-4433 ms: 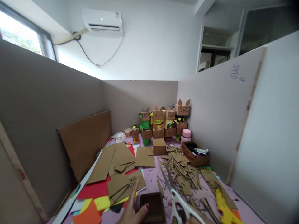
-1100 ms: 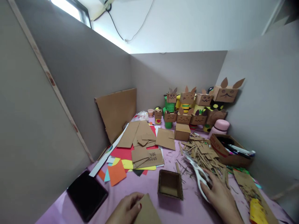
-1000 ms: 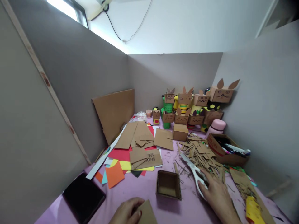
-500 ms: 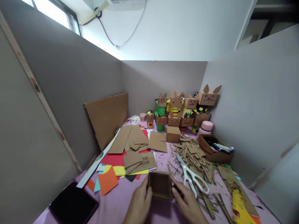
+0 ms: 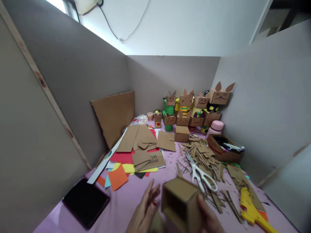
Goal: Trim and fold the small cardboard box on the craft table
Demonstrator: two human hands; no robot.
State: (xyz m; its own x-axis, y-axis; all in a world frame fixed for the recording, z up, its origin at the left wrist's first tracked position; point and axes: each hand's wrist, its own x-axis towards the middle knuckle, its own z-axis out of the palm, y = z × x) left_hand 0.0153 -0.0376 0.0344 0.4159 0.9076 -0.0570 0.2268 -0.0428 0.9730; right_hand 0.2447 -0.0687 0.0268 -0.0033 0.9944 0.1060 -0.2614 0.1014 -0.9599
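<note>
Box [image 5: 181, 202] now lifted, opening tipped leftward.

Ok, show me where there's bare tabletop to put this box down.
Bare pink table lies between the black tablet and the cardboard box, below the orange paper. It is crowded right of the scissors, where the cardboard scraps and yellow glue gun lie.

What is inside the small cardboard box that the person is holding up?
The cardboard box, gripped by the right hand, shows only a dark, seemingly empty hollow; its far corners stay in shadow.
</note>
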